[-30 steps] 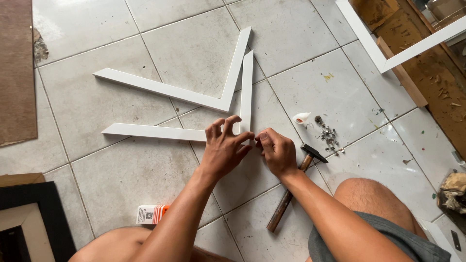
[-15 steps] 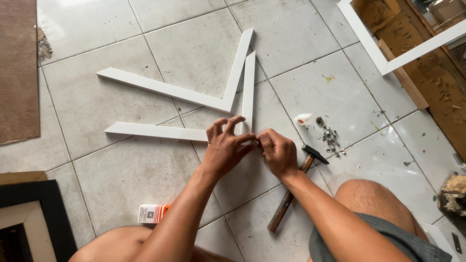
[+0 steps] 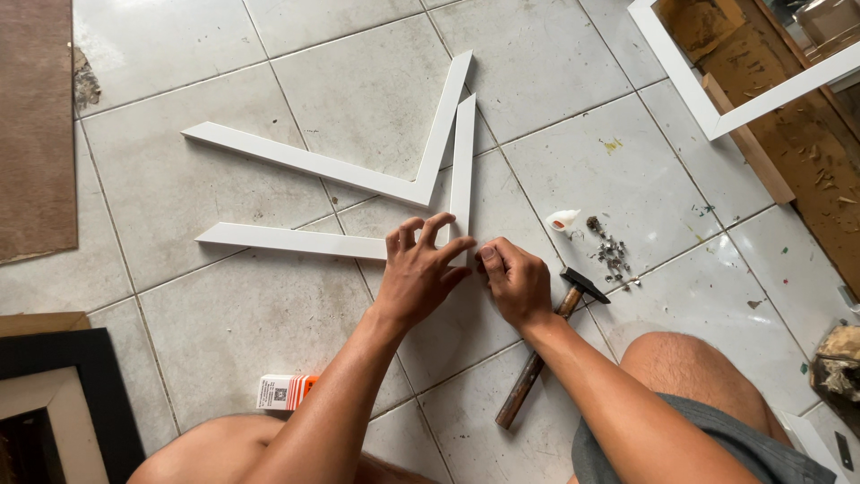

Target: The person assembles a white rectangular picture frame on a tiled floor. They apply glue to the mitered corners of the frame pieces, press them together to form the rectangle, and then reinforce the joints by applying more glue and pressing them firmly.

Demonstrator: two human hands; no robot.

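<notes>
Two white L-shaped frame corners lie on the tiled floor. The nearer white frame corner (image 3: 296, 241) has its joint under my hands; the farther white frame corner (image 3: 358, 176) lies just behind it. My left hand (image 3: 421, 269) presses on that joint with fingers spread. My right hand (image 3: 515, 280) pinches at the same joint from the right, thumb tip against the moulding. What is between the fingers is hidden.
A hammer (image 3: 546, 345) with a wooden handle lies by my right wrist. A small white glue bottle (image 3: 563, 219) and a heap of small nails (image 3: 611, 254) lie beyond it. An orange-and-white box (image 3: 285, 392) rests near my knee. A black frame (image 3: 72, 394) sits at left, a white frame (image 3: 717, 99) top right.
My left hand's fingers have lifted and spread over the joint. The right hand stays pinched at the corner. The frame pieces have not moved.
</notes>
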